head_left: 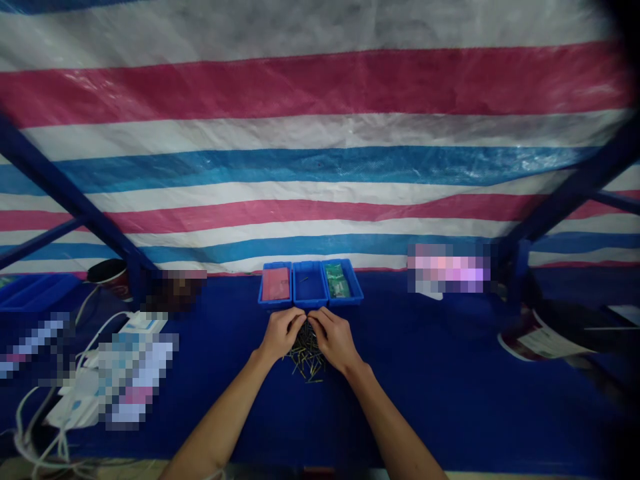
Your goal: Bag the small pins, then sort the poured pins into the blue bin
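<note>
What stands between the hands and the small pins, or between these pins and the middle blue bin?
Nothing visible separates the hands from the pins: the left hand and right hand are at the pile of thin pins. Toward the middle blue bin, only the hands and the bin's front wall stand in the way.

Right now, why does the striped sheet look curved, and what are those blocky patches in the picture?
In the head view, wide-angle distortion seems to bow the striped tarpaulin and slant the blue frame post; one pixelated patch and another hide what lies beneath; the top right corner falls dark; the left hand and right hand look fairly sharp.
</note>
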`<state>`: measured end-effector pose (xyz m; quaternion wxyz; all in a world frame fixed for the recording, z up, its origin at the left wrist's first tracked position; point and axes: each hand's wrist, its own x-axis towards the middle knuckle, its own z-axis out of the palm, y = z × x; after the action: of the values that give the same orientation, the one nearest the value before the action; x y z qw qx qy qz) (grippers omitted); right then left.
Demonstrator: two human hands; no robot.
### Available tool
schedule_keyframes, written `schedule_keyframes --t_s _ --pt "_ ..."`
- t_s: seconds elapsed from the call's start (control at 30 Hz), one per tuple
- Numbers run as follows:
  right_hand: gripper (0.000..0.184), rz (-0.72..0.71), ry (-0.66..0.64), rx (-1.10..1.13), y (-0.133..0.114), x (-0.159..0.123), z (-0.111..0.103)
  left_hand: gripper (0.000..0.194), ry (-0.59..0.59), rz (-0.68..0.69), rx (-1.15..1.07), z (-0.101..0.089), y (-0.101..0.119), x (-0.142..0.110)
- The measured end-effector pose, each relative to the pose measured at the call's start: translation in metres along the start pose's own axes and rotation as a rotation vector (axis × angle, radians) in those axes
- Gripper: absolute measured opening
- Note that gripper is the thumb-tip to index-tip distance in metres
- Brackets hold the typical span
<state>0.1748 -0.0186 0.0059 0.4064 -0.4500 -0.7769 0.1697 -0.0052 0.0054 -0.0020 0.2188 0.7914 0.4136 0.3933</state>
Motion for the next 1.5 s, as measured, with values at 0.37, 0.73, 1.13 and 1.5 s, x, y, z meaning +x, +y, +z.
schedule_keyframes --t_s 0.37,0.73,1.13,1.5 --pt "0.021 -0.014 0.015 -0.006 0.0013 -0.0003 -0.0005 0.028 0.004 -0.003 0.008 0.0025 -0.0026 -0.0001" --pt "0.022 -0.017 0.024 -0.012 0.0021 -0.0008 0.0007 0.027 -0.007 0.001 0.014 0.0015 -0.0018 0.0009" --pt "0.018 -0.017 -0.003 0.01 0.0041 -0.001 -0.0003 0.032 -0.007 -0.008 -0.004 0.0013 -0.0009 0.0009" --pt "0.015 -0.013 -0.002 0.007 0.0053 -0.002 0.0008 0.027 0.001 -0.006 -0.012 0.0022 -0.0031 0.0011"
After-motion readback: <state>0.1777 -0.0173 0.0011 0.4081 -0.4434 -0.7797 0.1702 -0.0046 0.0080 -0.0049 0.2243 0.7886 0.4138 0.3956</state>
